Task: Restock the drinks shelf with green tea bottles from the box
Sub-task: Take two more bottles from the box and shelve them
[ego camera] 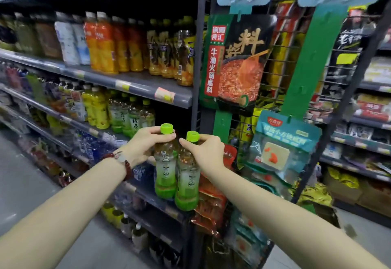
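Note:
My left hand (143,144) grips the neck of one green tea bottle (165,173) with a lime-green cap. My right hand (206,151) grips the neck of a second green tea bottle (187,184) right beside it. The two bottles hang upright and touch side by side in front of the drinks shelf (118,135). Several matching green tea bottles (132,118) stand on that shelf, just left of and behind my left hand. To their right the shelf shows a dark gap. No box is in view.
Upper shelves hold orange and brown drink bottles (118,46). A dark metal upright (197,61) ends the shelving. To its right a wire rack carries hanging sauce packets (232,61) and a blue pouch (281,148). Grey floor (25,180) lies to the lower left.

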Action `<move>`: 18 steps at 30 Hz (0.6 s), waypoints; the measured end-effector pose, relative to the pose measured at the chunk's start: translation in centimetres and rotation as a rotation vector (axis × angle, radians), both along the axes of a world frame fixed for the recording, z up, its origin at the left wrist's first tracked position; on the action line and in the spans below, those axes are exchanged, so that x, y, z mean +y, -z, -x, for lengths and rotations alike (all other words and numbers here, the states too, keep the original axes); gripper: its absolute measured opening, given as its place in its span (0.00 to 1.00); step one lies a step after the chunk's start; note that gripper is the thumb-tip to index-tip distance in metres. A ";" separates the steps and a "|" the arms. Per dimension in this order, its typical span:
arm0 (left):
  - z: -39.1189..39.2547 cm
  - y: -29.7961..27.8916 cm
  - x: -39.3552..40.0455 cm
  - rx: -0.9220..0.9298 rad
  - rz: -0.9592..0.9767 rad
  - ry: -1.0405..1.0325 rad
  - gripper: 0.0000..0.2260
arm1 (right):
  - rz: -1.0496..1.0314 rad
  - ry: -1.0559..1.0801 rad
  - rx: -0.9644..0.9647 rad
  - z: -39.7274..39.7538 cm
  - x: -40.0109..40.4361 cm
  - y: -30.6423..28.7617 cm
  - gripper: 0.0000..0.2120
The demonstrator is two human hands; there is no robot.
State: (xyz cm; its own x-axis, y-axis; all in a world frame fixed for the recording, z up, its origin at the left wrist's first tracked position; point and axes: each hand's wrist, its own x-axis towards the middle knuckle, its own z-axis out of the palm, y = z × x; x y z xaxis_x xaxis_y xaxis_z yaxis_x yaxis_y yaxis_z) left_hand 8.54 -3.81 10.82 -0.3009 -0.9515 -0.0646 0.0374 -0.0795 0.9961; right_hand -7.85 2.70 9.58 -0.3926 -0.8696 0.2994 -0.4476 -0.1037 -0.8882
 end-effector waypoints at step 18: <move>-4.4 1.4 -16.8 0.062 0.152 0.038 0.13 | 0.068 0.102 -0.097 -5.8 -15.3 1.3 0.14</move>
